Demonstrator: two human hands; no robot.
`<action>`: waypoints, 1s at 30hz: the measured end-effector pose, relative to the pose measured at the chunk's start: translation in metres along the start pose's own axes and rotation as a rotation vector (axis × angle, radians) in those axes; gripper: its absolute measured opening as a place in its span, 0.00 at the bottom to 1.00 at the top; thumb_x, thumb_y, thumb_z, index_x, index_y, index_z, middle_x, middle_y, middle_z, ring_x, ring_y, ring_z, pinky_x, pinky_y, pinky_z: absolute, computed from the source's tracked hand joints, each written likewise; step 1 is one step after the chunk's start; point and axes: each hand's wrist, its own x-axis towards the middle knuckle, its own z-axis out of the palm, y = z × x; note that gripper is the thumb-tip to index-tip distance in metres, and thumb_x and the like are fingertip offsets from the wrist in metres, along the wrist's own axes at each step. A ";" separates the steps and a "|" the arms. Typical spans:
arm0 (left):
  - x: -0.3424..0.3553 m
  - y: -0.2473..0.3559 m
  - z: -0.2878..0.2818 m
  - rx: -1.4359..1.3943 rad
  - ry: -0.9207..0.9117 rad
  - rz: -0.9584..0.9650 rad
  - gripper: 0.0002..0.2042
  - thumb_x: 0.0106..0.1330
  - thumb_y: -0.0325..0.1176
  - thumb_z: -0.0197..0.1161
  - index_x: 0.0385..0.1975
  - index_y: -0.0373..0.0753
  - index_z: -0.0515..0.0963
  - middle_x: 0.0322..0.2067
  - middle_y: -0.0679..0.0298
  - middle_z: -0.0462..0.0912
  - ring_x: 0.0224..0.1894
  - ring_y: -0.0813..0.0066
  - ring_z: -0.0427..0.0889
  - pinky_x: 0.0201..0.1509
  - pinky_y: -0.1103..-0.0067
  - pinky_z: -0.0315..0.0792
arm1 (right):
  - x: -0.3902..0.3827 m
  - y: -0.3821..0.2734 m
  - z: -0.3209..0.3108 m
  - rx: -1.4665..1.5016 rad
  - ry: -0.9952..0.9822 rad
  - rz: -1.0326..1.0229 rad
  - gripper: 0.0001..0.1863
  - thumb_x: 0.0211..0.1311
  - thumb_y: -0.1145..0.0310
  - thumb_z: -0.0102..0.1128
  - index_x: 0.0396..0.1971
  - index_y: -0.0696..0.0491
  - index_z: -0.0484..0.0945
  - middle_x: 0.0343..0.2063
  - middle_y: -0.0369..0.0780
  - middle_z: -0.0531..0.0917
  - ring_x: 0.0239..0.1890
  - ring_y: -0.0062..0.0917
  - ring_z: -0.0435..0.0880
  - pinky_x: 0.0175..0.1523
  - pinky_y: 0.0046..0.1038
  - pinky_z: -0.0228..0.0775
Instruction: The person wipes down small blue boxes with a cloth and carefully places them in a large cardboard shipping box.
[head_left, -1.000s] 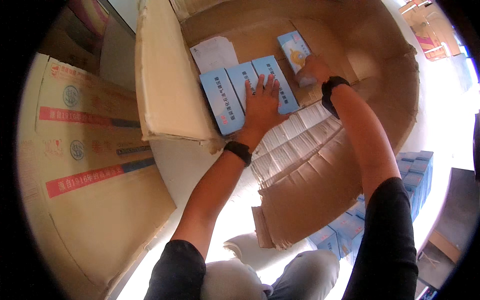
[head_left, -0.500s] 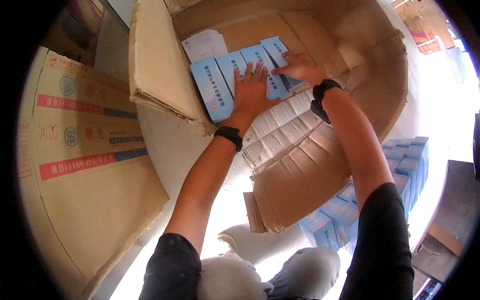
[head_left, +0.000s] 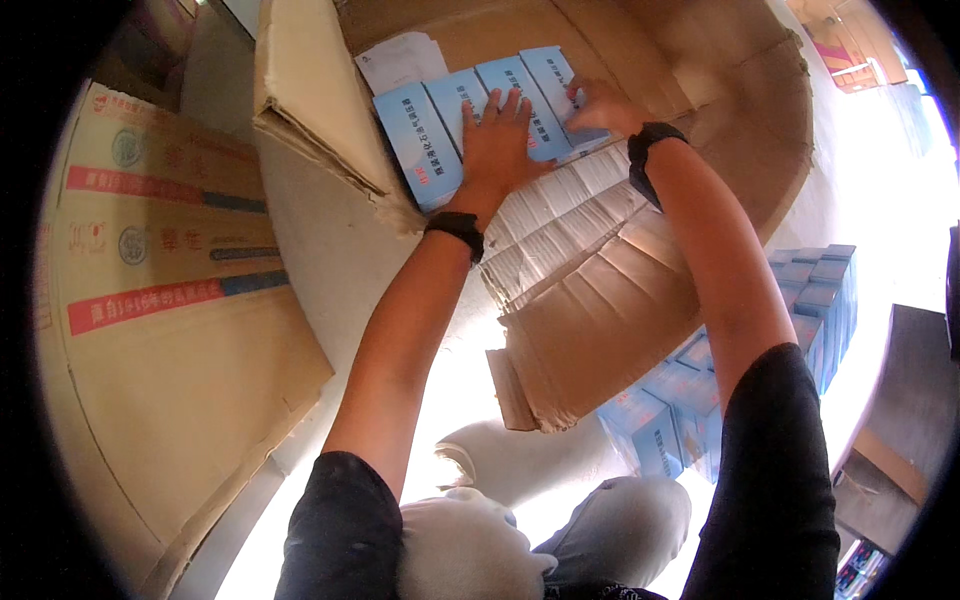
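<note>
Room beyond boxes (head_left: pixel 540 106), flap (head_left: pixel 312 95) leftward

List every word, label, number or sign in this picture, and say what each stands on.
Blue boxes in the open carton: dark and red characters, not transcribed.
Brown cardboard at left: coloured bands, characters, round emblems; not transcribed.
White paper: faint marks, unreadable.
Blue stack outside: too small or blurred.

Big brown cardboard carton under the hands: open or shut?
Open: the big brown cardboard carton has its near flap hanging outward, light-blue rectangular boxes visible inside.
</note>
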 end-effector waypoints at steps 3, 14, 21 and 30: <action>0.000 0.000 0.000 -0.039 0.009 0.004 0.47 0.48 0.64 0.69 0.66 0.43 0.65 0.70 0.60 0.59 0.73 0.59 0.54 0.73 0.49 0.45 | -0.011 -0.009 -0.007 0.034 -0.025 0.012 0.39 0.24 0.60 0.77 0.46 0.54 0.76 0.44 0.50 0.82 0.47 0.44 0.81 0.51 0.35 0.74; 0.001 -0.001 0.013 0.029 0.078 0.123 0.38 0.52 0.62 0.67 0.59 0.45 0.74 0.64 0.58 0.69 0.68 0.55 0.65 0.65 0.52 0.64 | -0.015 -0.019 0.004 -0.085 0.006 0.050 0.44 0.27 0.58 0.77 0.52 0.59 0.73 0.43 0.50 0.82 0.47 0.42 0.81 0.49 0.33 0.73; 0.012 0.002 0.028 0.097 0.118 0.091 0.37 0.54 0.62 0.66 0.58 0.41 0.75 0.61 0.57 0.72 0.66 0.53 0.67 0.61 0.56 0.69 | -0.015 -0.011 0.016 -0.030 0.071 0.002 0.48 0.31 0.62 0.77 0.59 0.59 0.67 0.43 0.52 0.82 0.46 0.42 0.83 0.50 0.33 0.75; 0.005 0.001 0.030 0.077 0.176 0.112 0.36 0.53 0.58 0.68 0.57 0.40 0.73 0.61 0.57 0.71 0.64 0.53 0.69 0.61 0.58 0.70 | -0.005 -0.012 0.025 -0.114 0.060 0.086 0.41 0.42 0.63 0.68 0.62 0.52 0.66 0.52 0.54 0.78 0.54 0.46 0.79 0.58 0.40 0.72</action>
